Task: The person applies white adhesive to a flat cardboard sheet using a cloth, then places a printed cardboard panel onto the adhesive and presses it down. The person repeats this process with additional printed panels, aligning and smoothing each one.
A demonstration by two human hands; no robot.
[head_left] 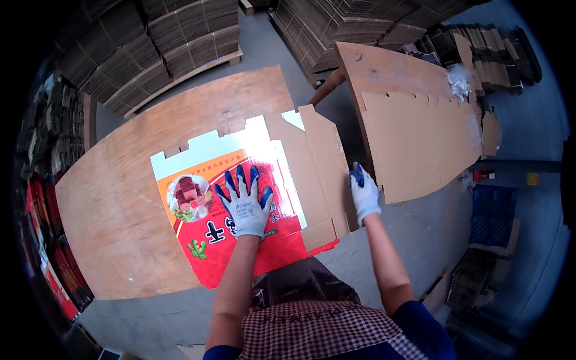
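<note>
My left hand, in a pale glove with blue fingertips, lies flat with fingers spread on a glossy printed cardboard box blank. The blank is red and orange, with a picture of food, and has cut tabs along its far edge. Its right part folds over to show plain brown flaps. My right hand, gloved the same way, is upright beside the outer right flap, fingers extended and slightly bent. Nothing shows in its grasp; whether it touches the flap I cannot tell.
A wooden tabletop lies under the blank. To the right, a second board carries a flat brown cardboard sheet and crumpled white material. Bundled cardboard stacks stand behind on pallets. Blue crates are at far right.
</note>
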